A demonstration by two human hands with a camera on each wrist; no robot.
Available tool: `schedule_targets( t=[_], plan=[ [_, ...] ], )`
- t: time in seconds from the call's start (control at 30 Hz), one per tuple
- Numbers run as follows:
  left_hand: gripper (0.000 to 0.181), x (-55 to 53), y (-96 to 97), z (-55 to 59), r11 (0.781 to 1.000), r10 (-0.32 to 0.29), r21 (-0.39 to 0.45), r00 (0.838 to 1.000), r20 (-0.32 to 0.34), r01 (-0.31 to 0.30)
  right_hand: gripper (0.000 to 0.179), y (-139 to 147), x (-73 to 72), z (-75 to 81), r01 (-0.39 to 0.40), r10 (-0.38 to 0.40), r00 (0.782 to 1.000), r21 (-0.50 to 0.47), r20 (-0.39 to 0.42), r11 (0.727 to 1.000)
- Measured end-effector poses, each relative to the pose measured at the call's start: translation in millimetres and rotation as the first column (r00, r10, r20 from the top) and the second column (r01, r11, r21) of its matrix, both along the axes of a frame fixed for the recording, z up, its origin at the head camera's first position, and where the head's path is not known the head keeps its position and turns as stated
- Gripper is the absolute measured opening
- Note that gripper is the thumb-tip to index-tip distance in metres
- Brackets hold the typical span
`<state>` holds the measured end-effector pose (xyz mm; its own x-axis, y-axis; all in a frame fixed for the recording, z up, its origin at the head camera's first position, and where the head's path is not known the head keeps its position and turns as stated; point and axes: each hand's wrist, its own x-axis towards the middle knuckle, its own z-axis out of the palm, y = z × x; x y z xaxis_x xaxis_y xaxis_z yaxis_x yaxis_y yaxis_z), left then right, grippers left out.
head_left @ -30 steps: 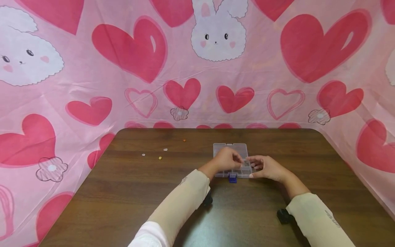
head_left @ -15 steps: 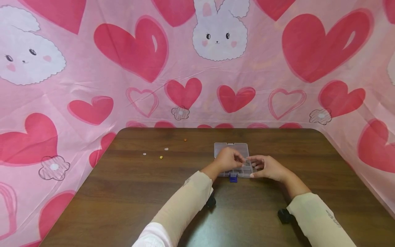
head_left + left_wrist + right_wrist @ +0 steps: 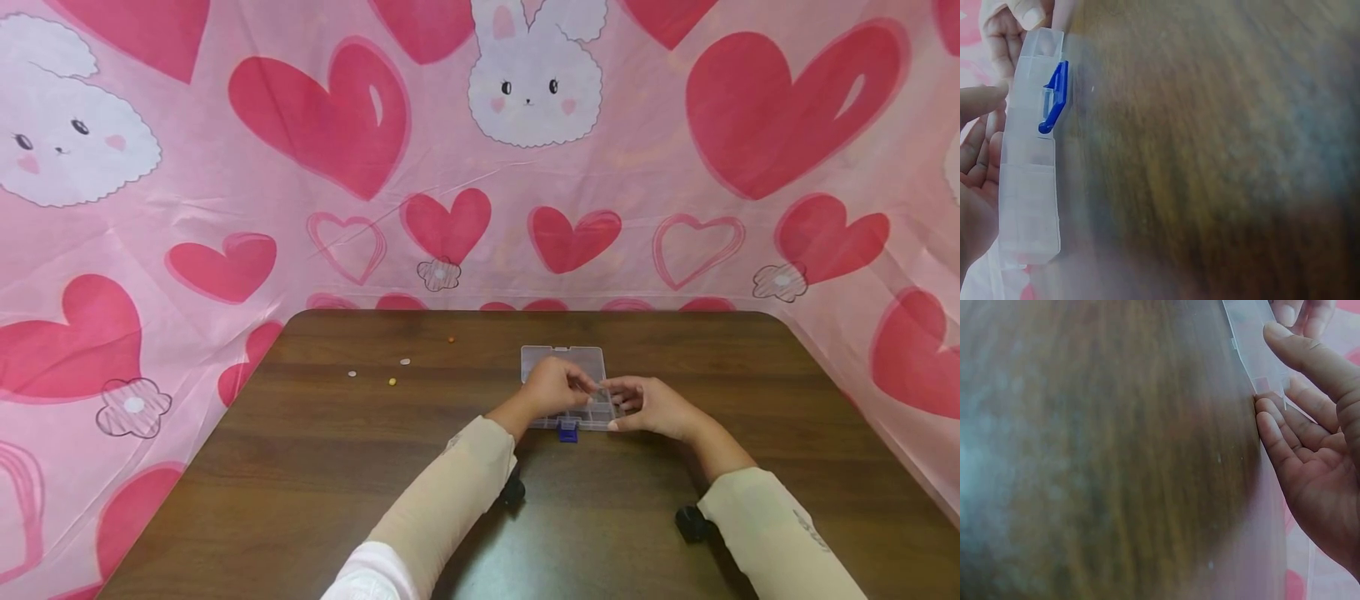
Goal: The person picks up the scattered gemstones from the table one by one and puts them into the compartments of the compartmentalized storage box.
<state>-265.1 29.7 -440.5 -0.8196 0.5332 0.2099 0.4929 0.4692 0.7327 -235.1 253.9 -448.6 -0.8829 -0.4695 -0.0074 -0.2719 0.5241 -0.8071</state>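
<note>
A clear plastic compartment box (image 3: 562,361) lies on the brown table (image 3: 337,467), its lid laid back and a blue latch (image 3: 567,431) at its near edge. My left hand (image 3: 551,387) hovers over the box's compartments with loosely curled fingers, and nothing shows between them. My right hand (image 3: 648,406) holds the box's right end, thumb on the near wall. The left wrist view shows the box (image 3: 1029,187), its latch (image 3: 1054,100) and my left hand (image 3: 975,181) behind it. In the right wrist view my right hand (image 3: 1316,462) has its thumb on the box's corner (image 3: 1254,344).
Several tiny beads lie loose on the table to the left of the box: an orange one (image 3: 451,340), white ones (image 3: 405,362) and a yellow one (image 3: 391,382). A pink cloth with hearts and bunnies (image 3: 337,167) rises behind and beside the table.
Both hands stay at the box. Only the head view has shifted slightly.
</note>
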Motion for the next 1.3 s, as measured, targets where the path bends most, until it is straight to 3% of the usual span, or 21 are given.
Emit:
schedule_targets(
  t=[0.43, 0.63, 0.87, 1.3],
  plan=[
    [0.019, 3.0, -17.2, 5.2, 0.98, -0.079, 0.188, 0.99, 0.113, 0.057, 0.067, -0.5, 0.2, -0.2, -0.007, 0.007, 1.0, 0.003, -0.009, 1.0],
    [0.022, 9.0, -25.1, 13.2, 0.98, -0.054, 0.198, 0.984, 0.168, 0.02, 0.067, -1.3, 1.6, 0.1, 0.005, -0.005, 1.0, 0.001, -0.001, 1.0],
    [0.026, 8.9, -35.4, 20.2, 0.988, -0.005, 0.157, 0.994, 0.113, -0.013, 0.068, -1.7, 1.2, 0.7, 0.007, -0.007, 1.0, -0.008, 0.01, 1.0],
    [0.026, 14.1, -54.3, 28.8, 0.992, -0.007, 0.13, 0.996, 0.084, -0.004, 0.067, -3.1, 1.4, 0.4, 0.019, -0.019, 1.0, 0.009, -0.013, 1.0]
  ],
)
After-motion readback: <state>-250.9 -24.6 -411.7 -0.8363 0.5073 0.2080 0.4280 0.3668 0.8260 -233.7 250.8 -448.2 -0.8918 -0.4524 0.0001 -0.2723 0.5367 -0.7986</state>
